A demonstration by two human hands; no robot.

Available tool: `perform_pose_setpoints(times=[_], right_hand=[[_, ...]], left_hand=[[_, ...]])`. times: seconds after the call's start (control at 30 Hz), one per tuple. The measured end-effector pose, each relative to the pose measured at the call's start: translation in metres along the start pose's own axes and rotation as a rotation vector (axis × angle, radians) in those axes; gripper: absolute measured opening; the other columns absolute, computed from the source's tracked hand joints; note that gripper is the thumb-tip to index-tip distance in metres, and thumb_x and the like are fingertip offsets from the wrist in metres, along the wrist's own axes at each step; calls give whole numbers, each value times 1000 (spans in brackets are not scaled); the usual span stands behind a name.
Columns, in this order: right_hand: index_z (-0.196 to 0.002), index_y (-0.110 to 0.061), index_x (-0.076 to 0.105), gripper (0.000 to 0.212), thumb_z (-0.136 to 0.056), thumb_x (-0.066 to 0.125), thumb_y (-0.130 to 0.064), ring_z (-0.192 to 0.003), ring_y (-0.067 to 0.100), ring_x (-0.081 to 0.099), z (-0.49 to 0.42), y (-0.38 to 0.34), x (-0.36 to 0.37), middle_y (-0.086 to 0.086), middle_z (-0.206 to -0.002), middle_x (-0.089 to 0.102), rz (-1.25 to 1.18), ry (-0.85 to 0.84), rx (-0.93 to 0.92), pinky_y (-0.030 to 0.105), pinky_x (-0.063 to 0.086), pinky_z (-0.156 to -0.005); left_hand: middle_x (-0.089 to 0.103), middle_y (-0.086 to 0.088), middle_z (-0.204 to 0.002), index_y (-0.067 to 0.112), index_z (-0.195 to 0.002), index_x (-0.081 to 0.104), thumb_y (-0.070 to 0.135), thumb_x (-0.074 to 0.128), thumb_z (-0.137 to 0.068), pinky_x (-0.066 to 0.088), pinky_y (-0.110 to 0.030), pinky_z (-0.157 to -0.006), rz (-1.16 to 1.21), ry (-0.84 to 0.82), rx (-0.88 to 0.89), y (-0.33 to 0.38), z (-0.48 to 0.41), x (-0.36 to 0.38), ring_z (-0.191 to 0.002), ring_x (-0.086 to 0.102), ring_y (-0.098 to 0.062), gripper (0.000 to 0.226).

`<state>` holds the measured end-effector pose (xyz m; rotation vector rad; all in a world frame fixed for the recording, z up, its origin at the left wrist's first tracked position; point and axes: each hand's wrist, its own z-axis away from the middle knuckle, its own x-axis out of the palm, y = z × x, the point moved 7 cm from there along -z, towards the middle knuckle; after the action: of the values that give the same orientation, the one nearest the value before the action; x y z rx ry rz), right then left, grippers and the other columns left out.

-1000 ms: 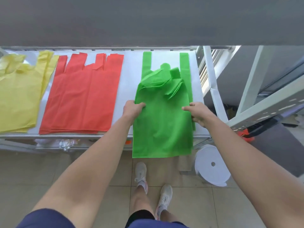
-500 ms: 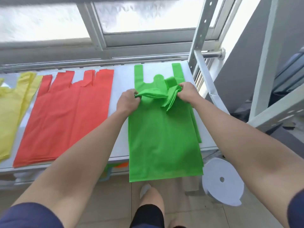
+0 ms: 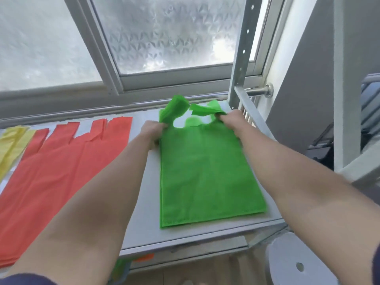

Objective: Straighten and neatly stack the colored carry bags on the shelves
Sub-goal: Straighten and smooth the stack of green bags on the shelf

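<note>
A stack of green carry bags [image 3: 207, 173] lies flat on the white shelf [image 3: 144, 212], its bottom edge near the shelf's front. My left hand [image 3: 153, 131] grips the left handle bunch, which stands up crumpled. My right hand [image 3: 231, 121] grips the right handle bunch, also lifted off the shelf. To the left a red stack of bags [image 3: 61, 167] lies flat with its handles pointing to the window. A yellow stack [image 3: 12, 147] shows at the far left edge.
A frosted window [image 3: 164, 38] runs behind the shelf. A perforated metal upright [image 3: 242, 52] and a slanted brace stand at the shelf's right end. A white round stool [image 3: 308, 262] sits on the floor at lower right. Orange and green items show under the shelf.
The green stack has slid back fully onto the shelf; it hung over the front edge before. Both hands moved from the folded-over handles to gripping them raised at the far end.
</note>
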<state>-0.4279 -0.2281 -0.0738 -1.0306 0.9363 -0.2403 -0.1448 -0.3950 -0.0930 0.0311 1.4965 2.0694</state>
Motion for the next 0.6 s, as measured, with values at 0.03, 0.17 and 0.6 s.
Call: perform_pose_setpoints(times=[0.03, 0.17, 0.6], right_hand=[[-117, -6, 60, 47, -91, 74, -43, -94, 27, 63, -6, 2, 1, 9, -100, 64, 39, 14, -14, 31, 45, -71], [-141, 4, 52, 67, -98, 64, -47, -119, 33, 63, -13, -3, 1, 15, -134, 62, 44, -7, 21, 36, 51, -96], [-76, -13, 57, 32, -91, 75, -35, -81, 29, 60, -11, 2, -3, 10, -79, 62, 152, 80, -54, 32, 40, -71]], left_hand=[[77, -16, -99, 2, -100, 72, 23, 74, -91, 64, -44, -77, 7, 41, -26, -7, -8, -2, -85, 77, -30, 23], [75, -18, -102, 2, -100, 69, 16, 64, -85, 60, -56, -86, 44, 72, -42, -11, -14, -3, -91, 74, -34, 21], [59, -12, -90, 0, -97, 61, 12, 47, -101, 40, -34, -66, -342, 185, 239, 23, -5, -2, -79, 51, -24, 18]])
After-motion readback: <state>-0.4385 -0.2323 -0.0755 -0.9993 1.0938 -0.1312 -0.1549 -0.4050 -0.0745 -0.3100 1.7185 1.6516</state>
